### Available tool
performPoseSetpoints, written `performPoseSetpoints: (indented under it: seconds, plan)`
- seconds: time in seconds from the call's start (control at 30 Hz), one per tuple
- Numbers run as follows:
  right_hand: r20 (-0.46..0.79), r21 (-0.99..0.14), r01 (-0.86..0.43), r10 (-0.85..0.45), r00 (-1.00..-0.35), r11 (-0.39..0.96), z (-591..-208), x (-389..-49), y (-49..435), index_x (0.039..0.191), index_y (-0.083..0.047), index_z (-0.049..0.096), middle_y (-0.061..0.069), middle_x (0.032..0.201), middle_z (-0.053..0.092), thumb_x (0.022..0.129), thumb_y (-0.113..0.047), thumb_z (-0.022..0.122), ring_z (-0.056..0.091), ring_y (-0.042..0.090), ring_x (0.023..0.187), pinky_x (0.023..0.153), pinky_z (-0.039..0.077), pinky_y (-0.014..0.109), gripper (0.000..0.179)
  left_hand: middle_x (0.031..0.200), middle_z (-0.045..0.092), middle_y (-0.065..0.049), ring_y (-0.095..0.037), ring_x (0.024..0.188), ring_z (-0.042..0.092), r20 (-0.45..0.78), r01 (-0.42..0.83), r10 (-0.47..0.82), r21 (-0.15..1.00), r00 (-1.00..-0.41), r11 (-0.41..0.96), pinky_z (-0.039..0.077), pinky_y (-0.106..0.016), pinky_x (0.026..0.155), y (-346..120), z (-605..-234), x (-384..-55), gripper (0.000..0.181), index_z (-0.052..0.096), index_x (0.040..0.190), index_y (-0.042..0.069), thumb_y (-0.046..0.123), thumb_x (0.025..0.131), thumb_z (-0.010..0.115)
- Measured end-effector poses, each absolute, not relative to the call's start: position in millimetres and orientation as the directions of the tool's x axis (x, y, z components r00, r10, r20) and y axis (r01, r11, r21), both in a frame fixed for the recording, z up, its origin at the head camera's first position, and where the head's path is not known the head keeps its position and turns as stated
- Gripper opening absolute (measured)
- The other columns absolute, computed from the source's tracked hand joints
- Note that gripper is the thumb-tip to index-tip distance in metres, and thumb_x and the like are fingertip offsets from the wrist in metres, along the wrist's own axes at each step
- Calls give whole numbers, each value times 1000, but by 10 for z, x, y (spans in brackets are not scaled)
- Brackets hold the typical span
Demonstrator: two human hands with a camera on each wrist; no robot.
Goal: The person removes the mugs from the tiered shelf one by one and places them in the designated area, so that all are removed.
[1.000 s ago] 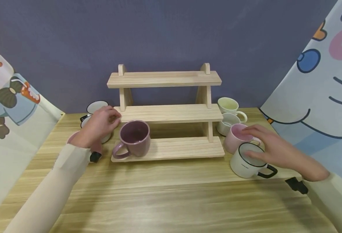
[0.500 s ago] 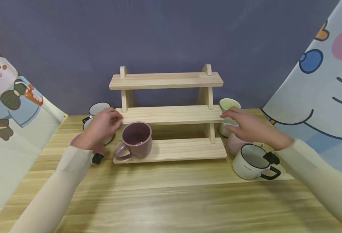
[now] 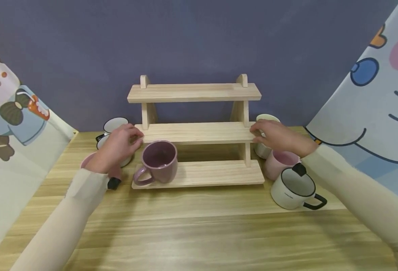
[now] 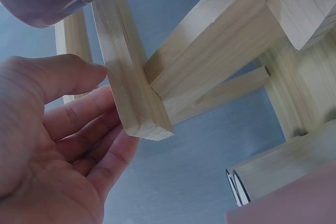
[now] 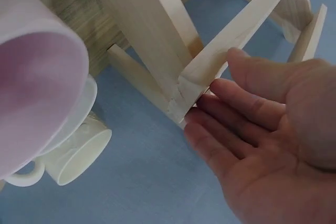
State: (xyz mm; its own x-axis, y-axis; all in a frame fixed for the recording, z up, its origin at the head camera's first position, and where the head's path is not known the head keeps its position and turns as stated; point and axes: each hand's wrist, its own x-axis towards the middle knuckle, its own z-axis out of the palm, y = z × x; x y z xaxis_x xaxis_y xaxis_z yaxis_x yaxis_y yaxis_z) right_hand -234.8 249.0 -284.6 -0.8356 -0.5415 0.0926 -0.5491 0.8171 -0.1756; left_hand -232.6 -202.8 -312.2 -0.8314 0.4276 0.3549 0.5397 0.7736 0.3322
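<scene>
A three-tier wooden display shelf [image 3: 199, 132] stands on the table in the head view. At the left end of its middle board, my left hand [image 3: 118, 146] grips the wood, thumb at the front edge and fingers at the end, as the left wrist view shows. My right hand [image 3: 276, 136] holds the right end of the same board; the right wrist view shows its thumb and fingers [image 5: 226, 129] on either side of the board. On the bottom board's left sits a purple mug [image 3: 159, 162], handle to the left.
Right of the shelf stand a white mug with black rim [image 3: 292, 189], a pink mug [image 3: 279, 163] and, partly hidden, a pale green cup [image 5: 79, 153]. Left, black-rimmed white mugs [image 3: 116, 123] and a pink mug [image 3: 88, 160] are partly behind my left arm. A grey-blue wall rises behind.
My right hand has moved from above the white mug on the right up and left to the middle board's right end. The left hand stays at the left end.
</scene>
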Motion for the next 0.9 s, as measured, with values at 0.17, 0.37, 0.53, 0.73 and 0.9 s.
performPoseSetpoints:
  seconds: [0.17,0.37,0.53,0.73,0.9]
  plan:
    - [87,-191,-530,-523,-848,826,-2838,-2355,2495,109,5,63,16,101,60,85,-4,69,57,31,90,77,45,46,26,97,59,-16,-31,93,53,348,544,437,321,-829,776,43,-46,87,-2017,-3112,-2306,15,67,98,-6,4,87,63]
    - [93,-207,-528,-520,-849,824,-2864,-2355,2523,111,5,63,16,101,60,85,-3,68,57,31,90,76,46,45,27,96,58,-16,-31,93,52,342,544,442,307,-829,781,42,-46,88,-2020,-3121,-2300,17,67,99,-6,7,88,61]
    - [121,-221,-539,-526,-842,813,-2887,-2372,2531,108,5,64,15,98,61,85,-2,69,57,29,88,75,47,44,25,96,58,-16,-31,93,52,353,552,448,294,-821,780,42,-47,87,-2029,-3128,-2310,17,66,99,-6,6,87,62]
    - [135,-210,-551,-534,-835,808,-2895,-2390,2533,104,4,67,13,97,61,83,-1,71,57,28,86,74,46,43,23,97,58,-16,-31,93,52,345,553,453,296,-822,779,42,-46,87,-2033,-3140,-2321,17,66,100,-6,5,87,63]
    - [141,-212,-571,-553,-821,793,-2900,-2411,2521,103,4,68,17,109,61,82,0,70,57,31,94,77,47,45,22,97,58,-16,-31,93,52,344,548,449,292,-825,784,43,-47,87,-2032,-3132,-2325,17,67,99,-6,6,87,64]
